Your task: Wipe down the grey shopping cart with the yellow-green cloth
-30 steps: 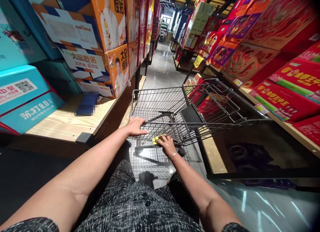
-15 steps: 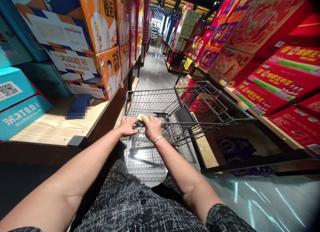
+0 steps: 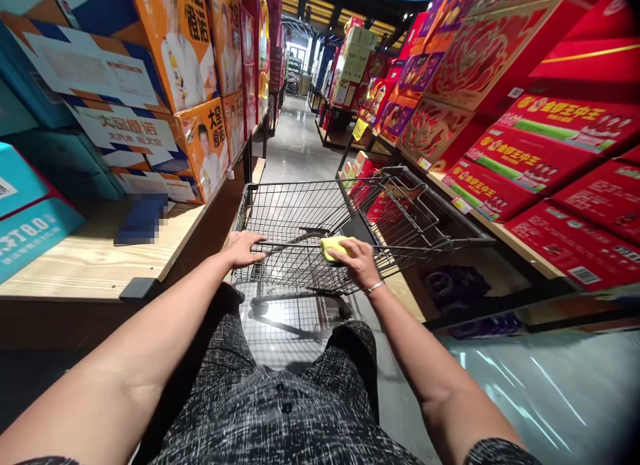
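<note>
A dark wire shopping cart (image 3: 295, 211) stands before me in the aisle. My left hand (image 3: 243, 249) grips its near rim at the left corner, fingers over the bar and thumb below. Along the same rim, farther right, my right hand (image 3: 361, 259) is closed on a yellow sponge (image 3: 332, 248). The sponge rests against the rim bar. Part of it is hidden under my fingers.
On the left, a wooden shelf (image 3: 170, 241) bears orange cartons (image 3: 200, 148), a turquoise box (image 3: 35, 211) and a dark blue item (image 3: 140, 219). Red boxes (image 3: 543, 151) are stacked on the right shelf, close beside the cart. The aisle floor (image 3: 293, 131) runs ahead between displays.
My right hand has slid right along the cart's rim with the yellow sponge, away from my left hand. My left hand stays at the left corner. The view has shifted slightly.
</note>
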A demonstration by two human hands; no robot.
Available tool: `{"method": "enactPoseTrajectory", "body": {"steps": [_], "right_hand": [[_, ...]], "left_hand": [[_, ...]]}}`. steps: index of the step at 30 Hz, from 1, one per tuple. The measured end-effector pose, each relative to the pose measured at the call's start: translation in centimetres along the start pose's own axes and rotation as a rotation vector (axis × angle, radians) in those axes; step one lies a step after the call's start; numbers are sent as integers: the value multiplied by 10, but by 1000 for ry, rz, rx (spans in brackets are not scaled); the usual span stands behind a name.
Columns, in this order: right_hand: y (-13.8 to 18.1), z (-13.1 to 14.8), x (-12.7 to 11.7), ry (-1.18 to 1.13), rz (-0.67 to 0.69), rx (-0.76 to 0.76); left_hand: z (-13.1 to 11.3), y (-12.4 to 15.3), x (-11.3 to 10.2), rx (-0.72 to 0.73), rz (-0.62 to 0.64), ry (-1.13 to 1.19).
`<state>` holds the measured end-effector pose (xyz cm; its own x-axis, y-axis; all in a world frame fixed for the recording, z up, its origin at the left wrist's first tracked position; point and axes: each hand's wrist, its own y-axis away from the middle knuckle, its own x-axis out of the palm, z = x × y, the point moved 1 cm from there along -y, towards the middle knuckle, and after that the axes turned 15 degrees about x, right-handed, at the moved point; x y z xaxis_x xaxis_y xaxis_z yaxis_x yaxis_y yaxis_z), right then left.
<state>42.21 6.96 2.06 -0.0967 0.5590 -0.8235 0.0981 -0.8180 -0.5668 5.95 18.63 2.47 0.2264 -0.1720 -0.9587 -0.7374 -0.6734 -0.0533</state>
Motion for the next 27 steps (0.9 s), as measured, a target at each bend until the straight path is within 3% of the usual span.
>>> {"method": "enactPoseTrajectory", "body": {"steps": [4, 6, 8, 11, 13, 16, 19, 22, 27], "right_hand": [[22, -73, -32, 109, -65, 230], [25, -89, -43, 136, -98, 342], [23, -86, -43, 130, -125, 414], [14, -50, -26, 84, -128, 441], [8, -14, -7, 59, -90, 431], [6, 41, 27, 10, 25, 369], [18, 83, 65, -43, 212, 279], [41, 110, 104, -79, 381, 210], [78, 131, 144, -115, 487, 172]], "left_hand": [[19, -5, -3, -7, -47, -14], [27, -9, -8, -33, -46, -11], [29, -15, -16, -85, -7, -11], [15, -27, -22, -86, 56, 11], [-4, -36, -21, 52, 70, 54], [-24, -46, -14, 66, 47, 119], [-29, -49, -9, 36, 35, 155], [-26, -48, -9, 44, 50, 146], [-25, -49, -8, 56, 59, 144]]}}
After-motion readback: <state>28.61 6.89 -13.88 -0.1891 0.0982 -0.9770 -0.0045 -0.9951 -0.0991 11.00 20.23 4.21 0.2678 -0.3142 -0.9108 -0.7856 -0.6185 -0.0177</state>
